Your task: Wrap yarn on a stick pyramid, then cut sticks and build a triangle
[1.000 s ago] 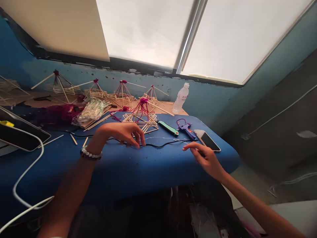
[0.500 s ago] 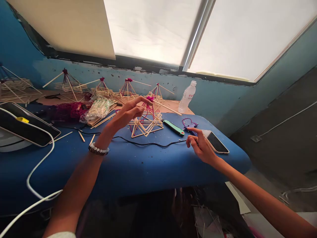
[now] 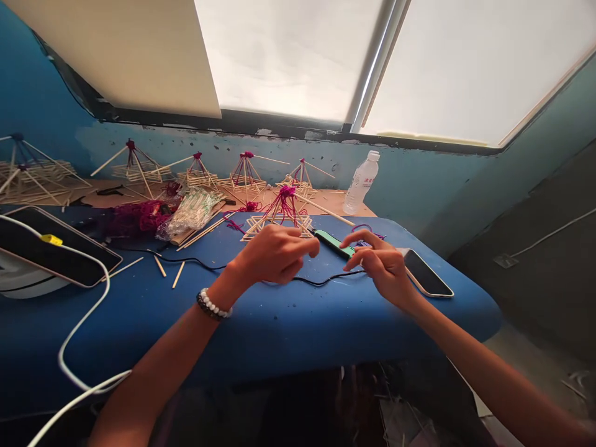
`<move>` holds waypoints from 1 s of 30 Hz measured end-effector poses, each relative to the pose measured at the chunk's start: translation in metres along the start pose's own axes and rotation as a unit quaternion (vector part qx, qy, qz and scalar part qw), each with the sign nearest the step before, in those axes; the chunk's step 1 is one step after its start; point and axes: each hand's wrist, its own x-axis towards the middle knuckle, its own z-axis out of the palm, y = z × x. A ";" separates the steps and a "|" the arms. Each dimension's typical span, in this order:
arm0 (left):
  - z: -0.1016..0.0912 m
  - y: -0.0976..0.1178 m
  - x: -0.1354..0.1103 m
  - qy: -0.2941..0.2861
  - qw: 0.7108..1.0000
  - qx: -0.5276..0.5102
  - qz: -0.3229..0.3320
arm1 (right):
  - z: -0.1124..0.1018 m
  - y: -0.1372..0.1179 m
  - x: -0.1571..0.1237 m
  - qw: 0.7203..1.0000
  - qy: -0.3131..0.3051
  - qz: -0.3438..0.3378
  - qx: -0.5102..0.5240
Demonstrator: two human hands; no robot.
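My left hand (image 3: pixel 277 254) hovers over the blue padded table (image 3: pixel 261 323) with its fingers curled into a loose pinch, a bead bracelet on the wrist. My right hand (image 3: pixel 379 264) is close beside it, fingertips pinched together and pointing toward the left hand. What either pinch holds is too thin to make out. A black cable (image 3: pixel 186 261) runs across the table under both hands. Just behind the left hand stands a stick pyramid tied with magenta yarn (image 3: pixel 279 214). A green utility knife (image 3: pixel 333 243) lies between the two hands, slightly farther back.
A phone (image 3: pixel 426 273) lies right of my right hand near the table edge. A water bottle (image 3: pixel 361 183) and several more stick pyramids (image 3: pixel 244 171) stand on the back ledge. At left are a tablet (image 3: pixel 51 251), a white cable (image 3: pixel 79 329), a bag of sticks (image 3: pixel 190 211) and loose yarn (image 3: pixel 139 217).
My left hand came down from the pyramid's yarn top and closed into a pinch over the cable. My right hand moved left toward it. The view shifted slightly.
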 end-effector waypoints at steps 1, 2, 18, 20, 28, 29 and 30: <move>0.004 0.003 0.001 -0.011 1.000 0.017 0.023 | 0.006 -0.005 0.005 1.000 0.001 0.016 0.011; 0.008 0.006 0.001 -0.022 0.998 0.034 0.042 | 0.013 -0.008 0.009 0.999 -0.005 0.038 0.035; 0.001 -0.022 -0.015 0.130 0.987 0.030 -0.087 | 0.067 0.019 0.062 0.951 -0.103 0.135 0.258; 0.005 -0.022 -0.017 0.135 0.985 -0.015 -0.111 | 0.075 0.022 0.069 0.960 -0.064 0.114 0.246; 0.019 -0.020 -0.015 0.115 0.975 -0.123 -0.144 | 0.075 0.020 0.059 0.976 -0.013 0.079 0.205; 0.019 -0.021 -0.015 0.110 0.974 -0.131 -0.150 | 0.073 0.021 0.058 0.975 -0.025 0.085 0.205; 0.019 -0.023 -0.016 0.106 0.972 -0.137 -0.157 | 0.071 0.022 0.056 0.975 -0.032 0.089 0.202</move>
